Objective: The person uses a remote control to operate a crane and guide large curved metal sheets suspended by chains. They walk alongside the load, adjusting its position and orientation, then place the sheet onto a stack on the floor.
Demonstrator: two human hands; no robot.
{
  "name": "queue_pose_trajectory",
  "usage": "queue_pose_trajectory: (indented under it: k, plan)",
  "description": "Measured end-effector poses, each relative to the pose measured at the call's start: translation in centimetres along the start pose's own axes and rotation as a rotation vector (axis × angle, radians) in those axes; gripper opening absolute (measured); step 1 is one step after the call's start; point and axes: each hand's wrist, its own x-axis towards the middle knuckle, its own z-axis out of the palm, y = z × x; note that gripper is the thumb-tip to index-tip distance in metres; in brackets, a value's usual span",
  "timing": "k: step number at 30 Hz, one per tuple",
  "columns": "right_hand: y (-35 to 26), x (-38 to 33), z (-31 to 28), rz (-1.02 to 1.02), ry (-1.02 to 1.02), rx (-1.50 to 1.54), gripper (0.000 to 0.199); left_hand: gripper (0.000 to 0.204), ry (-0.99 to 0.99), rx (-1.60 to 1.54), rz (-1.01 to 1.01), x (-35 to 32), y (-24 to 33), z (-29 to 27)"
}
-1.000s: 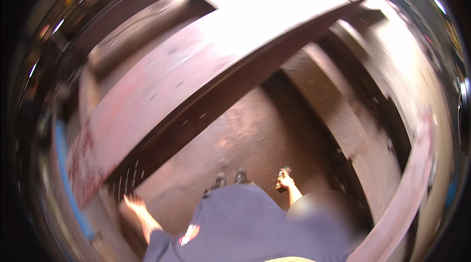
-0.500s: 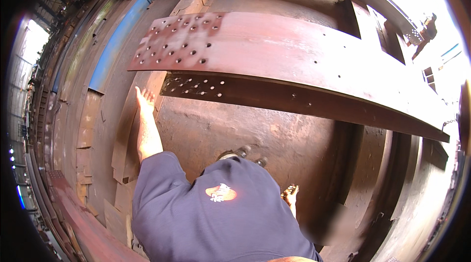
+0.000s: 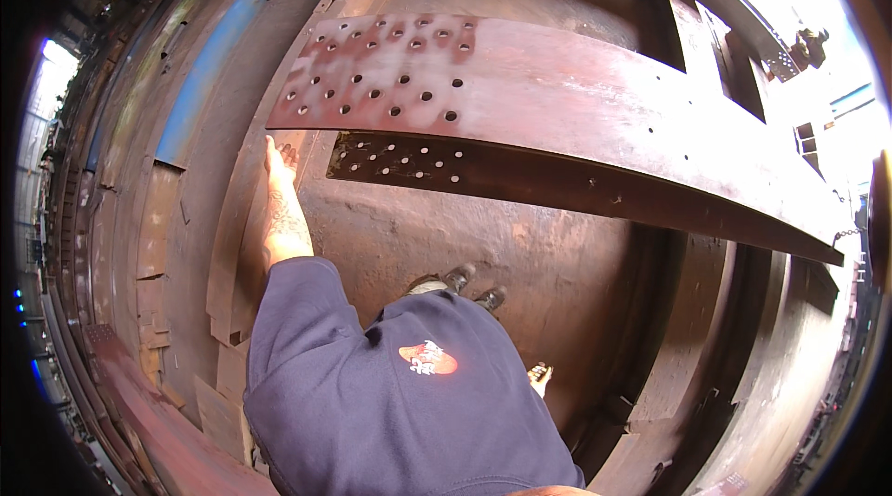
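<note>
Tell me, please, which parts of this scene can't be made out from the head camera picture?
- Right hand, head view: mostly hidden behind the navy sweatshirt; open or closed, unclear.
- Left hand: palm side faces the rusty steel wall, so actual contact is unclear.
- Boots: only the toes show past the sweatshirt.
- Perforated steel beam: its right end bends toward the rim.

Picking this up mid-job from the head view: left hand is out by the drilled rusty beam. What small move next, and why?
Probably slide the left hand rightward onto the drilled web. It lies flat on the side plate just short of the beam's end, holding nothing, and the right hand hangs low by the hip, so neither yet touches the beam.
</note>
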Motion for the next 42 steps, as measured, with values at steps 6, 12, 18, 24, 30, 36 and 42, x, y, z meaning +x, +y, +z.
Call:
queue_pose_trajectory:
  k: [6,12,18,24,30,36,42]
  plan:
    - [4.4,-3.2,6.4,0.105,-0.075,-0.248,0.100,0.090,-0.046,-0.094,-0.010,3.4,3.2,-0.6]
    - [-2.4,-13.8,16.2,0.039,-0.073,-0.043,0.097,0.077,-0.186,-0.072,-0.052,8.3,7.3,-2.4]
    - [-7.6,-18.3,22.3,-0.002,-0.007,-0.219,0.094,0.086,-0.335,0.026,-0.124,10.7,9.1,-4.9]
    - [-7.0,-19.0,29.2,0.076,0.016,-0.230,0.094,0.081,-0.591,0.173,-0.124,11.7,11.7,-5.3]
    - [-5.6,-20.6,34.8,0.059,0.018,-0.191,0.095,0.046,-0.806,0.262,-0.165,14.4,13.1,-6.7]
    - [-2.9,-22.3,40.5,0.123,0.052,-0.240,0.093,0.034,-1.015,0.268,-0.252,15.9,13.5,-5.7]
    - [-0.3,-25.8,46.9,0.104,0.072,-0.116,0.063,0.031,-1.254,0.123,-0.413,16.7,13.3,-6.1]
